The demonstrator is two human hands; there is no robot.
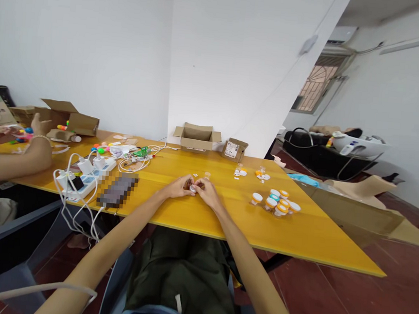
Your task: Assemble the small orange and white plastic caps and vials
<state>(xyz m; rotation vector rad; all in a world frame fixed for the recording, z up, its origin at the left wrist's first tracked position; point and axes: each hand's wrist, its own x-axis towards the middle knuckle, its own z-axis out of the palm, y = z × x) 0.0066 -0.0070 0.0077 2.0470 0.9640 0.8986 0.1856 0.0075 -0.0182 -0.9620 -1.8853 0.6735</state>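
Note:
My left hand (180, 186) and my right hand (205, 190) rest together on the yellow table (226, 217), fingers pinched round one small white round object (192, 188) between them. It is too small to name with certainty. Both forearms stretch forward from my lap. A cluster of small orange jars with white lids (277, 201) stands to the right of my right hand. A few loose white lids and jars (249, 172) lie farther back.
An open cardboard box (197, 137) and a smaller box (234, 149) sit at the table's far edge. A power strip with chargers and cables (85, 175) lies to the left. Another person's arm (14, 159) works at the far left, near coloured small parts and boxes (66, 115).

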